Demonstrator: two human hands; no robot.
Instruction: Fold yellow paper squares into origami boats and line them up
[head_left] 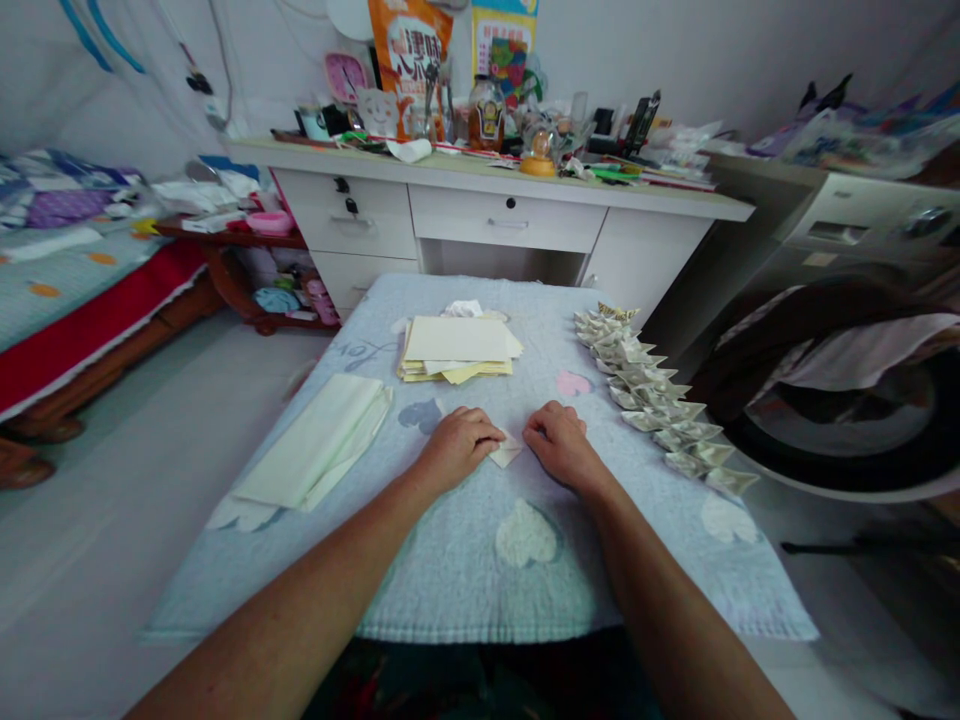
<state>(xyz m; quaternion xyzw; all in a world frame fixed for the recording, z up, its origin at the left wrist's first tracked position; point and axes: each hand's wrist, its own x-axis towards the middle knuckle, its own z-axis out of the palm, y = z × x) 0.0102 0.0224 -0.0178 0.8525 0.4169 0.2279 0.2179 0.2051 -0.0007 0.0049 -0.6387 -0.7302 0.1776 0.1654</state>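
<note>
A small piece of folded white paper point(508, 452) lies on the cloth-covered table between my hands. My left hand point(463, 442) pinches its left side, thumb and fingers pressed together. Just to the right of the paper is my right hand point(561, 440), its fingers curled in and resting on the cloth; whether anything is inside them is hidden. Beyond my hands sits a stack of cream and yellow paper sheets point(457, 340). Along the right side of the table stand several folded paper boats point(649, 385) in a long row, pressed close together.
Folded pale green sheets point(319, 440) lie on the table's left. The table wears a blue patterned cloth point(450, 590). Behind it is a white desk point(510, 215) crowded with jars and bags. A washing machine point(847, 240) stands right, a bed point(82, 290) left.
</note>
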